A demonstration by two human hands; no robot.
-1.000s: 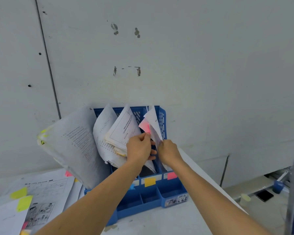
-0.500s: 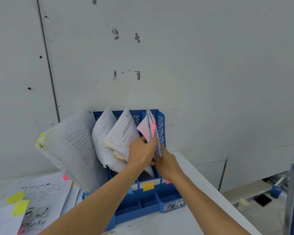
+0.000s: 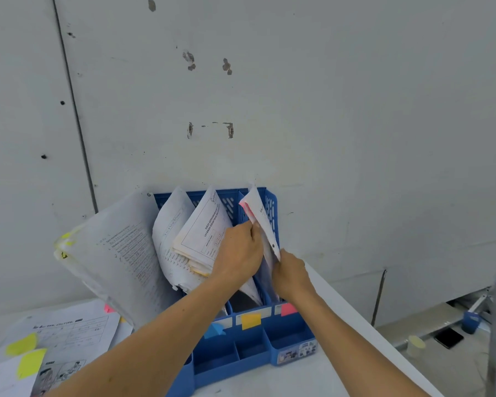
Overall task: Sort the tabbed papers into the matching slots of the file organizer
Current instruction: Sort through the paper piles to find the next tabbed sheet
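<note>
Pink-tabbed paper (image 3: 260,217), held in the rightmost slot of the blue file organizer (image 3: 252,365).
The sheet is pinched near its pink tab by the curled fingers of the left hand (image 3: 238,253) and gripped at its lower edge by the right hand (image 3: 291,275). It is stood upright above the pink label (image 3: 288,308). Further tabbed sheets (image 3: 69,330) are laid on the table (image 3: 312,376) at left.

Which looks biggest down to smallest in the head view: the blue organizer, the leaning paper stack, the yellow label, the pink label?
1. blue organizer
2. leaning paper stack
3. yellow label and pink label: they look nearly alike, and the pink one seems partly hidden, so I won't rank them.
</note>
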